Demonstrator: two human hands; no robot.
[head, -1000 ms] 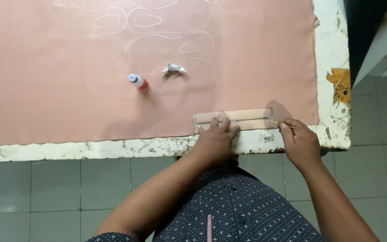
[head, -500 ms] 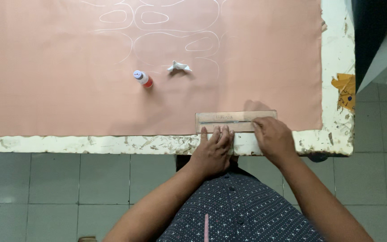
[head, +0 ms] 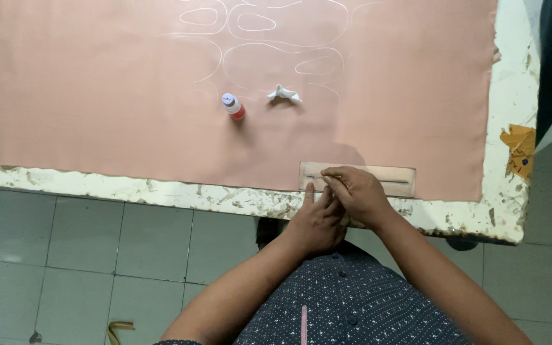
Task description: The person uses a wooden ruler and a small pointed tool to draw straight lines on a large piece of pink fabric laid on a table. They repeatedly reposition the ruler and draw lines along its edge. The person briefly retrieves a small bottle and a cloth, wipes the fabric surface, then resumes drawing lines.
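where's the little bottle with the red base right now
In the head view the small bottle stands on the pink cloth near the middle, just left of the crumpled white scrap, well beyond both hands.

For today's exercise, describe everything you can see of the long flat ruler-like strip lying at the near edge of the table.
The strip is a long, flat, pale tan rectangle, wood or card by its look, with a thin dark line along its length. It lies flat on the pink cloth, parallel to the chipped white table edge, near the table's right end. The right hand rests on its left part, fingertips at the line; the left hand touches its left end with one finger. Whether the right hand holds a tool is unclear.
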